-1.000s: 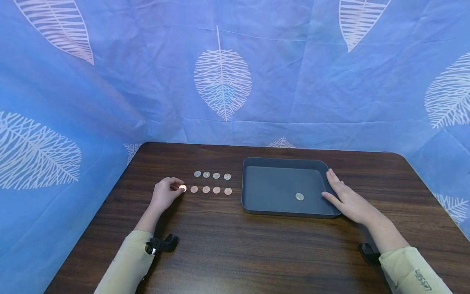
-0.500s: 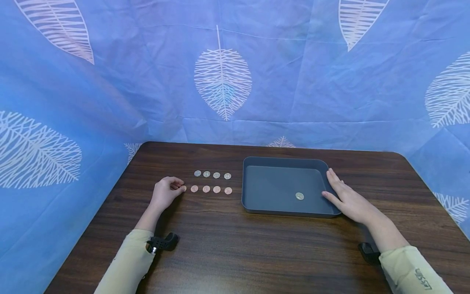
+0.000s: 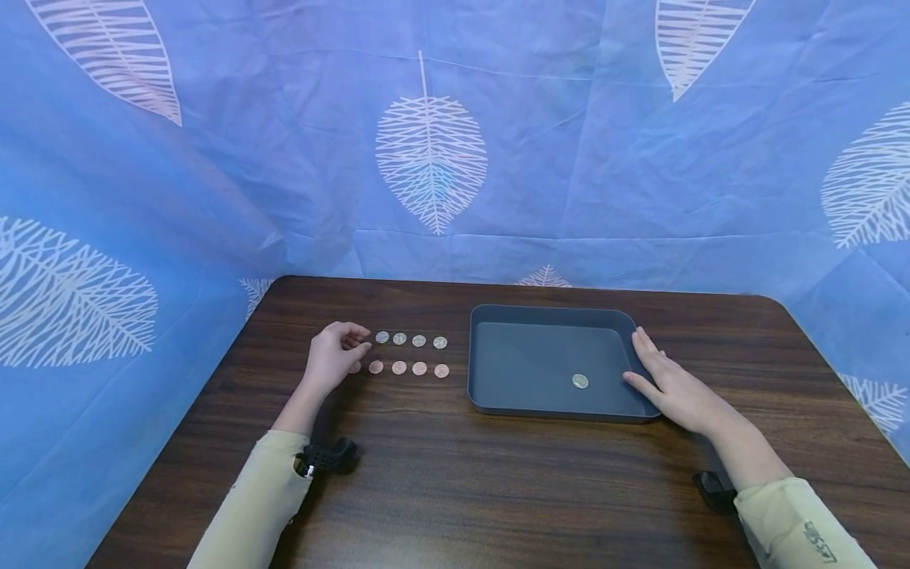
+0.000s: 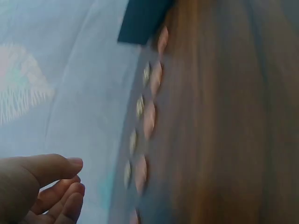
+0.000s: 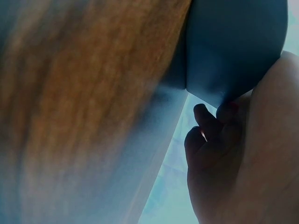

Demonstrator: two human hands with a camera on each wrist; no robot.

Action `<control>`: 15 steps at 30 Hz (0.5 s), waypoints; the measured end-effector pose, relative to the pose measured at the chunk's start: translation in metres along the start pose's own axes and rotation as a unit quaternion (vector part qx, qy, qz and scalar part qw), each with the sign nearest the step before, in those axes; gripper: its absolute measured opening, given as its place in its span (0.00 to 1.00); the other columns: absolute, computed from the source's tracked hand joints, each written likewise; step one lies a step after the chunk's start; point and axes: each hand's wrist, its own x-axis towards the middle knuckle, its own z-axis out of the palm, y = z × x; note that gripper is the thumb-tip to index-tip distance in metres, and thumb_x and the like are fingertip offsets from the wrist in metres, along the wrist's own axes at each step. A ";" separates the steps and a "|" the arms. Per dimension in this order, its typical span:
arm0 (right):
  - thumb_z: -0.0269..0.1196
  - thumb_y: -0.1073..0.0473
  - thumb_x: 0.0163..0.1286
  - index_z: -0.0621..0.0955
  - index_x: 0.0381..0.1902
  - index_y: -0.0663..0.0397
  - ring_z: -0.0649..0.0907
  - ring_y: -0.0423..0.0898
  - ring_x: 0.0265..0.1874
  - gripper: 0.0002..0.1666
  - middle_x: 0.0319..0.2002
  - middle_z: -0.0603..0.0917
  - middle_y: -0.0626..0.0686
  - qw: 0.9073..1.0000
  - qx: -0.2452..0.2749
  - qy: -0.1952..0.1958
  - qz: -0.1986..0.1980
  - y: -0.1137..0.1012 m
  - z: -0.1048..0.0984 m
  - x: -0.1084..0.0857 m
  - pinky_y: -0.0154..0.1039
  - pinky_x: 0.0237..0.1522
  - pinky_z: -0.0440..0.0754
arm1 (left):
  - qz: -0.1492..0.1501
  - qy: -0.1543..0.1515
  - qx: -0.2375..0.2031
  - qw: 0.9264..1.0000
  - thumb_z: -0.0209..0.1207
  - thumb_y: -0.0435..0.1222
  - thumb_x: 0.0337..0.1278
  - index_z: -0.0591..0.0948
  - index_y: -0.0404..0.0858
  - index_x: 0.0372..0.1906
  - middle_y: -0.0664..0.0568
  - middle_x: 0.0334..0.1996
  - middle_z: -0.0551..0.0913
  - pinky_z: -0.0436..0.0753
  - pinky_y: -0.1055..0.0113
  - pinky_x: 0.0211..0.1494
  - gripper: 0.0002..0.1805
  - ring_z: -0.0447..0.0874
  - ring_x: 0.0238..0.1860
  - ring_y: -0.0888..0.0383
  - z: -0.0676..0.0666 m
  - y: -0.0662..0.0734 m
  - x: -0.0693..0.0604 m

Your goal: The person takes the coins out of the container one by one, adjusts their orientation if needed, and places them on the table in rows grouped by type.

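Note:
Two rows of coins lie on the dark wooden table left of the tray: several silver coins [image 3: 400, 339] at the back and several copper coins [image 3: 399, 368] in front. My left hand [image 3: 332, 357] hovers at the left end of the rows, partly covering the leftmost copper coin. In the left wrist view its thumb [image 4: 60, 168] and bent fingers stand slightly apart with nothing between them. My right hand [image 3: 678, 389] rests with extended fingers against the right side of the grey tray [image 3: 526, 348]. One silver coin [image 3: 580, 381] lies inside that tray.
The wooden table [image 3: 498, 490] stretches toward me in front of the tray. Behind it hangs a blue cloth [image 3: 533, 158] with white leaf prints. Each wrist wears a black strap [image 3: 330, 456].
My left hand has let go of the leftmost copper coin at the row's end, then moved up and away toward the silver row. The right hand and the tray stay put.

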 end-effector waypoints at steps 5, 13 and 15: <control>0.47 0.41 0.76 0.36 0.75 0.53 0.44 0.70 0.69 0.46 0.75 0.31 0.57 1.000 0.002 0.000 0.000 0.000 -0.001 -0.001 0.67 0.63 0.48 | 0.056 -0.003 -0.040 0.998 0.64 0.28 0.56 0.84 0.31 0.41 0.46 0.35 0.79 0.80 0.59 0.40 0.08 0.80 0.35 0.52 0.026 0.034 0.011; 0.47 0.41 0.76 0.36 0.76 0.53 0.44 0.69 0.70 0.46 0.75 0.32 0.57 1.000 0.004 0.004 -0.001 0.001 0.000 -0.001 0.67 0.63 0.48 | 0.139 -0.063 -0.085 0.985 0.64 0.30 0.57 0.85 0.36 0.41 0.51 0.34 0.79 0.79 0.68 0.37 0.07 0.78 0.33 0.59 0.085 0.097 0.022; 0.48 0.42 0.76 0.37 0.76 0.53 0.44 0.69 0.70 0.46 0.75 0.32 0.57 1.000 0.006 0.006 -0.004 0.001 0.000 -0.001 0.67 0.64 0.48 | 0.143 -0.085 -0.102 0.981 0.64 0.31 0.57 0.85 0.36 0.41 0.52 0.34 0.79 0.78 0.70 0.37 0.07 0.78 0.33 0.60 0.098 0.110 0.023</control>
